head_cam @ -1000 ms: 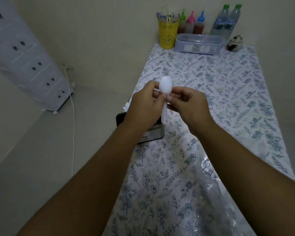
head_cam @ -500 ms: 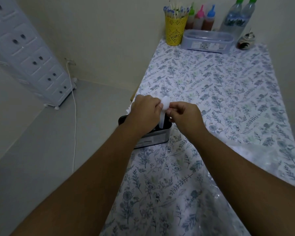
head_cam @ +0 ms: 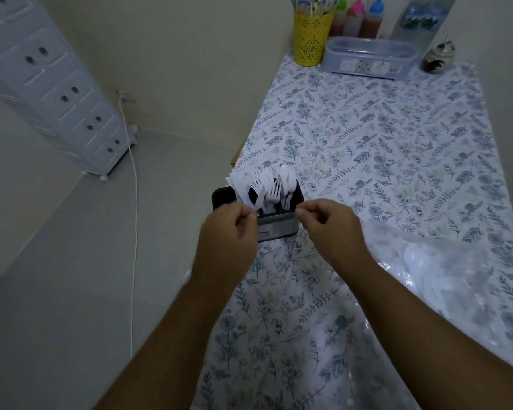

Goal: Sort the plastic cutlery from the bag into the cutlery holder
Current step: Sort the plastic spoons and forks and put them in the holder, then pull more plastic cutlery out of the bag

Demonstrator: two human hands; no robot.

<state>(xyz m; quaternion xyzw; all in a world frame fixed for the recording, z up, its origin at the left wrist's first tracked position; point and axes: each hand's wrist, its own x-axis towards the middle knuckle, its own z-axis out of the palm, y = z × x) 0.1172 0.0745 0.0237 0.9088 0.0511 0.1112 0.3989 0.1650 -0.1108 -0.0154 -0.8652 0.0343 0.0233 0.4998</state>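
A dark metal cutlery holder stands at the table's left edge, filled with several white plastic forks, spoons and knives. My left hand hovers just in front of its left side, fingers curled, nothing visible in it. On the holder's right, my right hand is held the same way, fingers curled and empty. A clear plastic bag with white cutlery inside lies on the table to the right, by my right forearm.
The table has a floral cloth. At its far end stand a yellow cup of sticks, sauce bottles, water bottles, a lidded grey box and a small jar. A white drawer tower and a cable are at the left.
Both hands lowered a white spoon into the holder and let it go. They have drawn back toward me and apart, and the cutlery in the holder now shows.
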